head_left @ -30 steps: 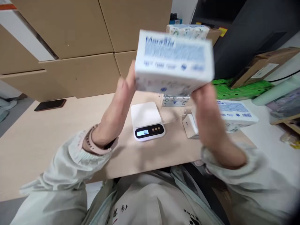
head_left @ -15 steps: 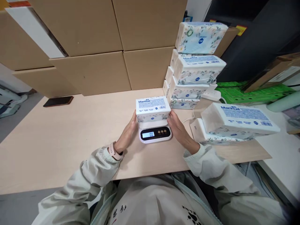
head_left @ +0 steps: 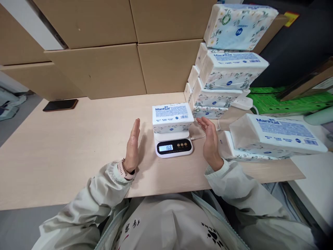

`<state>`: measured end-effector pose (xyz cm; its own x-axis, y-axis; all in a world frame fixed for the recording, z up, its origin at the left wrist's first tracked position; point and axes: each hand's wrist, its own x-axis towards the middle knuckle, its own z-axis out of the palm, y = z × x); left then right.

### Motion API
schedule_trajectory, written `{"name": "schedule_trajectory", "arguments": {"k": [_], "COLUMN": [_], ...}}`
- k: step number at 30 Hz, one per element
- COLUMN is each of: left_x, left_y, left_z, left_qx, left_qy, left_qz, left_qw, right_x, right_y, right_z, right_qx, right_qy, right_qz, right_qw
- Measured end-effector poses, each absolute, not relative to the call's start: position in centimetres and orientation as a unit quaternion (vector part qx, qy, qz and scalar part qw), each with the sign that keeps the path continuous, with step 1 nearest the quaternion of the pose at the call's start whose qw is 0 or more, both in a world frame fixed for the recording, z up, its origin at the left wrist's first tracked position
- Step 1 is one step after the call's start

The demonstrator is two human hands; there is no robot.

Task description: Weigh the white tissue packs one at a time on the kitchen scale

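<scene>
A white-and-blue pack of tissues [head_left: 172, 116] lies on top of a small white digital scale [head_left: 173, 147]. The lit display of the scale reads what looks like 16.8. To the left of the pack, my left hand [head_left: 133, 146] is held upright, fingers extended, touching nothing. My right hand [head_left: 210, 143] is on the other side, also apart from the pack, its fingers stretched out and slightly curved. A thin white cable [head_left: 199, 137] runs from the scale's right side, passing behind my right hand.
Tissue packs [head_left: 229, 73] are piled at the back right. Two more packs [head_left: 279, 133] lie stacked on the right, beside my right hand. Cardboard boxes [head_left: 111, 71] form a wall behind the table [head_left: 78, 152]. A phone [head_left: 60, 105] rests at the far left; a green crate [head_left: 288, 103] stands at right.
Both hands have let go of the tissue pack and moved outward to either side. The scale's display has gone from 0.0 to about 16.8. The view has shifted slightly.
</scene>
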<state>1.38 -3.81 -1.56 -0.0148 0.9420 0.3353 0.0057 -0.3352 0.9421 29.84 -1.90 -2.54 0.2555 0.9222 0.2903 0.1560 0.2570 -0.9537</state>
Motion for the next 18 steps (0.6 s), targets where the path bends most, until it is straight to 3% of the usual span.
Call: {"name": "schedule_trajectory", "arguments": {"k": [18], "left_x": [1.80], "left_y": [-3.76], "left_z": [-1.00], "left_qx": [0.516], "left_qy": [0.424], "left_qz": [0.609], "left_qw": [0.428], "right_x": [29.54], "right_y": [-2.63], "right_z": [-1.72], "right_qx": [-0.526], "right_qy": [-0.522], "right_qz": [0.276], "right_qw": [0.611]}}
